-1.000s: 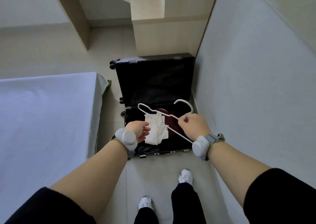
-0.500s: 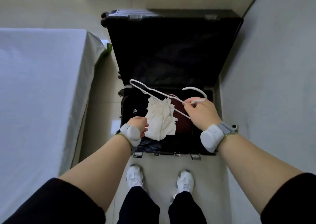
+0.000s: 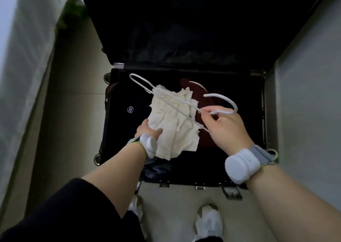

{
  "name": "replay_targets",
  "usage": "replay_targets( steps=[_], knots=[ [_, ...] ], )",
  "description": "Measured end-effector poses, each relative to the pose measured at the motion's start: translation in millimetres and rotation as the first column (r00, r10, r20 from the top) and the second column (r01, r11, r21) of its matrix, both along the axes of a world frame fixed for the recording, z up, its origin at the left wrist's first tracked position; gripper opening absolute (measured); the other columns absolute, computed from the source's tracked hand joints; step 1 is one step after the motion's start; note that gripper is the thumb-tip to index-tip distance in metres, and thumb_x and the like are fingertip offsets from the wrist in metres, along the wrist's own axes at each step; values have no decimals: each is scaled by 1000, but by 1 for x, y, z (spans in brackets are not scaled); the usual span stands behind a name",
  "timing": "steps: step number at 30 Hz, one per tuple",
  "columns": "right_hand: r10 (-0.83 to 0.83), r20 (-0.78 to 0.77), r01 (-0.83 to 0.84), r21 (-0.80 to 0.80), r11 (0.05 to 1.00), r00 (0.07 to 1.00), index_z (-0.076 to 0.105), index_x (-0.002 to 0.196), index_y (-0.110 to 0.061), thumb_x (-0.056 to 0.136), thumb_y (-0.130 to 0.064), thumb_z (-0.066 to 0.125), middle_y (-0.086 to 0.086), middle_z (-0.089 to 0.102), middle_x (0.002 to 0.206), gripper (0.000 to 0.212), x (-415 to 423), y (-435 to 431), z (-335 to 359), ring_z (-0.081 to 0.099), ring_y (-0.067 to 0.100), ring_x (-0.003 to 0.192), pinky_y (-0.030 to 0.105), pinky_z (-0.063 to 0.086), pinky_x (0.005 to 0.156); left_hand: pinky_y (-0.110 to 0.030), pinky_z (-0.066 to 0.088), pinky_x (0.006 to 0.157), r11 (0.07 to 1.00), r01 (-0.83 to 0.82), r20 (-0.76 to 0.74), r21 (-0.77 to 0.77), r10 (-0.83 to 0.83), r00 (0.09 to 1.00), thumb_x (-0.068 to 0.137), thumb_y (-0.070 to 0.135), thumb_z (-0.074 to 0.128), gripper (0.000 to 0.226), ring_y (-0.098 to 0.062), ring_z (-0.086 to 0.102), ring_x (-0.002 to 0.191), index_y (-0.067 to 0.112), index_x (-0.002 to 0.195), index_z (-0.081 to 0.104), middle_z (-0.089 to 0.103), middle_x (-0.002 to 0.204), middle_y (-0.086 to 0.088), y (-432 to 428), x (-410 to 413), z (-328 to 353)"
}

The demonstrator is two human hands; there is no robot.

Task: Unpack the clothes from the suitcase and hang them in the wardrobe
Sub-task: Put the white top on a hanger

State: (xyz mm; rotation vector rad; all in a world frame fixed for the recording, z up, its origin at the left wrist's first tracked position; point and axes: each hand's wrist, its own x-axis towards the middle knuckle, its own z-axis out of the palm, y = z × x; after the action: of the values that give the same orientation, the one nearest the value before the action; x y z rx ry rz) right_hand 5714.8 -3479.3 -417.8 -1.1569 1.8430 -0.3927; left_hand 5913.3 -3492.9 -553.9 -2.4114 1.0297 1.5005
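Observation:
A black suitcase (image 3: 254, 112) lies open on the floor, its lid raised at the far side. Inside are a cream crumpled garment (image 3: 175, 123), a dark red garment (image 3: 199, 92) and a dark one with a small round logo (image 3: 130, 109). My left hand (image 3: 147, 130) grips the cream garment at its near left edge. My right hand (image 3: 224, 125) pinches a white wire hanger (image 3: 166, 96) by its neck, just below the hook. The hanger slants across the top of the cream garment.
A bed with a pale sheet (image 3: 24, 60) runs along the left. A grey wall (image 3: 310, 101) closes in on the right. Something green (image 3: 73, 11) lies between bed and suitcase. My white shoes (image 3: 209, 221) stand on the beige floor at the suitcase's near edge.
The view has dropped closer over the suitcase. My left hand has moved forward and taken hold of the cream garment. My right hand keeps the hanger above it.

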Motion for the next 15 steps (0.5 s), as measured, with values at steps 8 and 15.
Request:
replay_targets(
  steps=[8,15],
  knots=[
    [-36,60,36,1,999,998,68,85,-28,93,-24,52,-5,56,59,18,-15,-5,-41,51,-2,48,7,37,42,-42,48,86,996,-3,36,91,-1,999,69,46,77,87,-31,55,104,9,135,32,51,120,-11,-1,-19,-72],
    [-48,51,44,66,997,998,68,87,-21,92,-23,51,3,62,68,18,-13,-5,6,54,13,59,25,45,52,-29,42,71,979,-154,-234,-136,119,965,82,22,65,21,-23,56,84,14,101,59,60,93,-2,2,-32,20]
  ],
)
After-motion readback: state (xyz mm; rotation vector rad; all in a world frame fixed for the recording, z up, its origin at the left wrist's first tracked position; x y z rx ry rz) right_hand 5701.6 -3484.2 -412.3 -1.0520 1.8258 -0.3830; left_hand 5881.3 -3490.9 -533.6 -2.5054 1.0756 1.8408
